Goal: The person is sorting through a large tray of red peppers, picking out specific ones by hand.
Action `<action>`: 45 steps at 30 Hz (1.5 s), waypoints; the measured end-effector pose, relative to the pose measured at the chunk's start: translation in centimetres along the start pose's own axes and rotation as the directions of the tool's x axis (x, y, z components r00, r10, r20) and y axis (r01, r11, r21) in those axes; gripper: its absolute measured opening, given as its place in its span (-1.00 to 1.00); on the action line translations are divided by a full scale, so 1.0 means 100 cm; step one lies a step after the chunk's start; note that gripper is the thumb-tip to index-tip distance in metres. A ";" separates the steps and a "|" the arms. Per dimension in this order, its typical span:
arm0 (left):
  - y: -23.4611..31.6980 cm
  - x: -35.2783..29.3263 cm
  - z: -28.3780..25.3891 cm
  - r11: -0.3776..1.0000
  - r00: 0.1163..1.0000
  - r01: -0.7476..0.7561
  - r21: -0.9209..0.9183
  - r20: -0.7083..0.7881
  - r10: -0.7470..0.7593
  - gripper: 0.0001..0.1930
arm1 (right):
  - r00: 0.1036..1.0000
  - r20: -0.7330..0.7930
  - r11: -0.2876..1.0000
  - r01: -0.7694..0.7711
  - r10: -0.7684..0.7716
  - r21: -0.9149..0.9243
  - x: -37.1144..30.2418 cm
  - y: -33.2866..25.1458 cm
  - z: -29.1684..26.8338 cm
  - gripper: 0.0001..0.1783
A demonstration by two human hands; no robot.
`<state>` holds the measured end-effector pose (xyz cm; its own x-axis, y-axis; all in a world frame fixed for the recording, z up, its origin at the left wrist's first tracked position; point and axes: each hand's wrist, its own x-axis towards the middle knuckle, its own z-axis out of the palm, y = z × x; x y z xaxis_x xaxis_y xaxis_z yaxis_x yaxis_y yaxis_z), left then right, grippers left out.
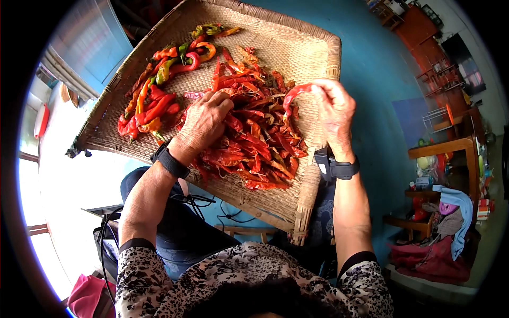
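Note:
A large woven basket tray [297, 40] lies tilted across my lap. In its middle is a heap of dried red chili peppers [254, 143], wrinkled and dark red to orange. Fresher, glossy peppers [154, 108] in red, orange and green lie along the tray's left side. My left hand [207, 119] rests on the left part of the heap with curled fingers; their tips are hidden among the peppers. Over the tray's right rim, my right hand [335, 108] pinches one end of a curved red chili pepper [297, 95], raised beside the heap.
Black cables [196, 201] hang below the tray's near edge, by a small wooden stool [246, 230]. The blue floor [376, 132] stretches to the right, toward a wooden chair [442, 153] heaped with clothes and packages. A bright window [32, 185] is at the left.

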<state>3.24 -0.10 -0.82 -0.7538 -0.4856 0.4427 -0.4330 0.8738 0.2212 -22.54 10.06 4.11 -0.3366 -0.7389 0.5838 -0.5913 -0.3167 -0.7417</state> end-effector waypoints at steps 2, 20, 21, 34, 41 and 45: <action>0.000 0.004 0.004 1.000 1.000 -0.004 -0.022 -0.005 0.004 -0.71 | 0.998 -0.067 0.999 -0.013 0.011 -0.037 0.004 0.011 -0.017 -0.90; -0.002 0.001 0.005 1.000 1.000 0.000 0.000 0.004 0.000 -0.72 | 0.986 -0.092 0.573 -0.155 0.137 -0.805 0.001 0.034 -0.075 -0.73; -0.003 0.000 0.004 1.000 1.000 0.006 0.005 0.007 -0.006 -0.72 | 0.977 -0.052 0.520 -0.154 0.206 -0.840 -0.002 0.029 -0.064 -0.73; -0.005 -0.002 -0.005 0.999 0.999 0.033 -0.007 -0.014 -0.033 -0.80 | 0.778 0.601 0.903 0.107 0.184 -0.415 -0.019 -0.002 0.018 -0.81; -0.011 -0.003 -0.006 1.000 0.997 0.026 0.009 -0.071 -0.025 -0.78 | 0.753 0.621 0.897 0.095 0.218 -0.431 -0.024 -0.002 0.022 -0.80; -0.005 0.001 -0.006 0.999 0.996 0.033 -0.005 -0.080 -0.033 -0.79 | 0.780 0.567 0.947 -0.099 0.264 -0.305 -0.017 0.007 0.010 -0.79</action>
<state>3.71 -0.50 -0.34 -0.6969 -0.5110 0.5032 -0.4550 0.8574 0.2405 -21.69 10.52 2.30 -0.0036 -0.9974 0.0722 -0.7504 -0.0450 -0.6595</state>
